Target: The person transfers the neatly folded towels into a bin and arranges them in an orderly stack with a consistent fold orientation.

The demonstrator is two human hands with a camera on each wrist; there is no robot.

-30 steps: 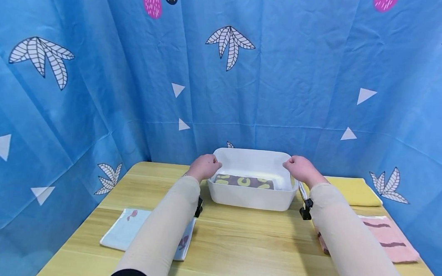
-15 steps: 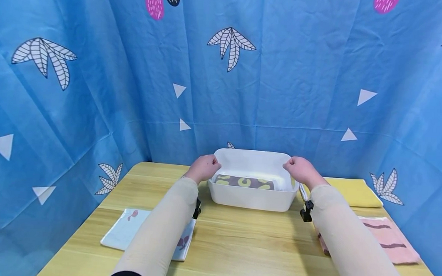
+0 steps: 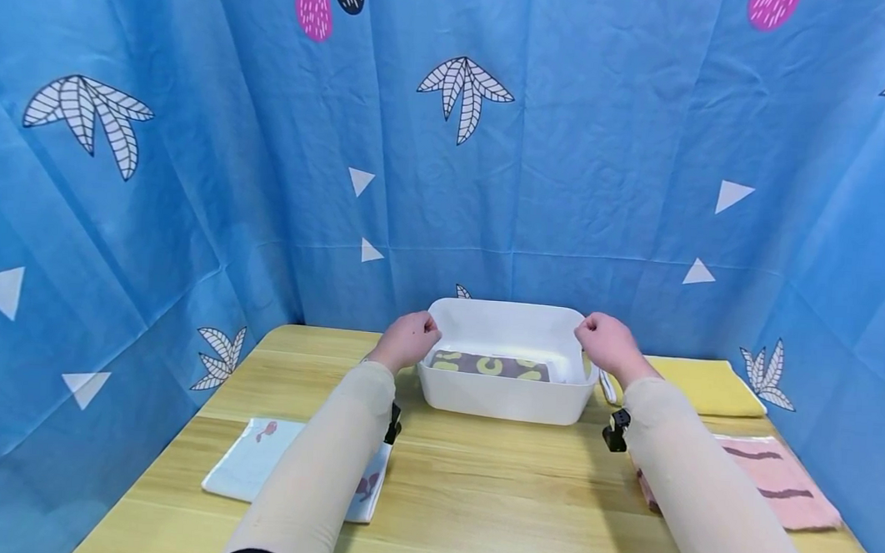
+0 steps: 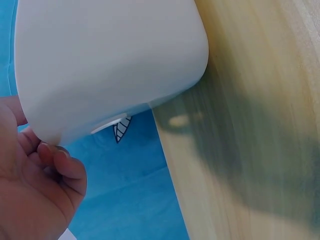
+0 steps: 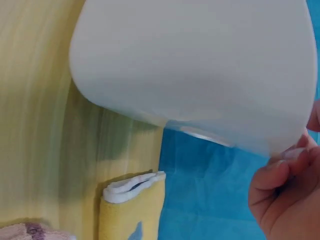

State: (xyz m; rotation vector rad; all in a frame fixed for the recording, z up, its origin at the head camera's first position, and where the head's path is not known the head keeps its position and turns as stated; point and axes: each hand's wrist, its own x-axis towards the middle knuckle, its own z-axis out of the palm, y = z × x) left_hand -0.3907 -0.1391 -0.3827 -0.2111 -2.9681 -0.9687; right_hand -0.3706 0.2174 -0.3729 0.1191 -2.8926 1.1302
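Observation:
A white plastic bin (image 3: 504, 398) stands at the table's back edge, its long side facing me. Inside lies a folded grey-brown cloth (image 3: 494, 365) with yellow-green shapes. My left hand (image 3: 409, 338) pinches the rim at the left end; the left wrist view shows curled fingers (image 4: 67, 167) under the bin's corner. At the right end my right hand (image 3: 610, 344) holds the rim likewise, its fingertips (image 5: 274, 172) right at the corner in the right wrist view. The bin's handle slots show as thin pale edges in both wrist views.
A folded pale-blue cloth (image 3: 245, 467) lies under the left forearm. At the right, a folded yellow cloth (image 3: 714, 387) sits behind a pink cloth with brown stripes (image 3: 778, 474), partly covered by the right forearm. A blue patterned curtain (image 3: 593, 134) rises behind the wooden table (image 3: 491, 496).
My right hand has shifted slightly to the right along the bin's right end. The left hand and the bin have barely moved; the head view has drifted a little.

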